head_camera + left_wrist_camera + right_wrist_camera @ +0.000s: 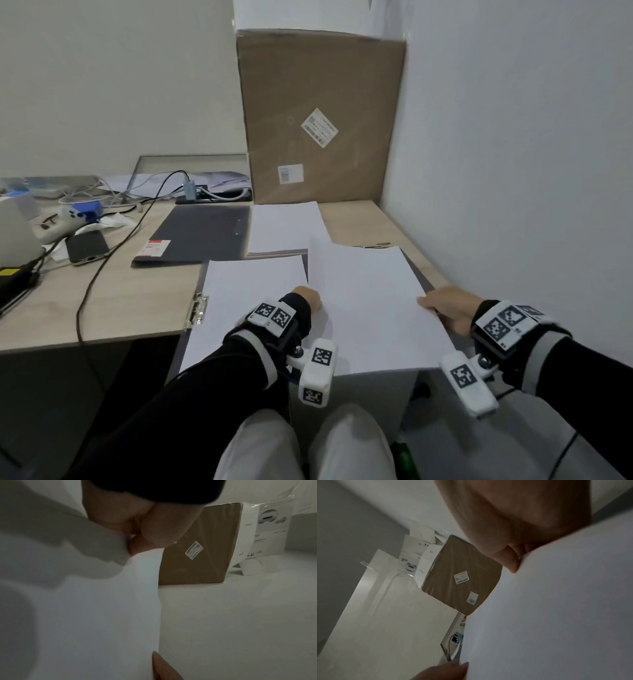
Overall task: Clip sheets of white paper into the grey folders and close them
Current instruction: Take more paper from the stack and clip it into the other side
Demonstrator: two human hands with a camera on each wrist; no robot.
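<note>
Both hands hold one white sheet (370, 308) a little above an open grey folder (416, 274) at the desk's front edge. My left hand (308, 298) pinches the sheet's left edge; its fingers (135, 547) sit on one side and the thumb (163, 666) on the other. The right edge is pinched by my right hand (442, 308), fingers (510, 561) curled over the paper (556, 615). Another sheet (246, 298) lies on the folder's left half beside a metal clip (197, 310). A closed grey folder (198, 236) lies further back.
A further white sheet (284, 226) lies behind the open folder. A tall cardboard box (322, 116) leans in the corner, with a wall close on the right. Cables, a phone (87, 246) and small devices clutter the desk's left side.
</note>
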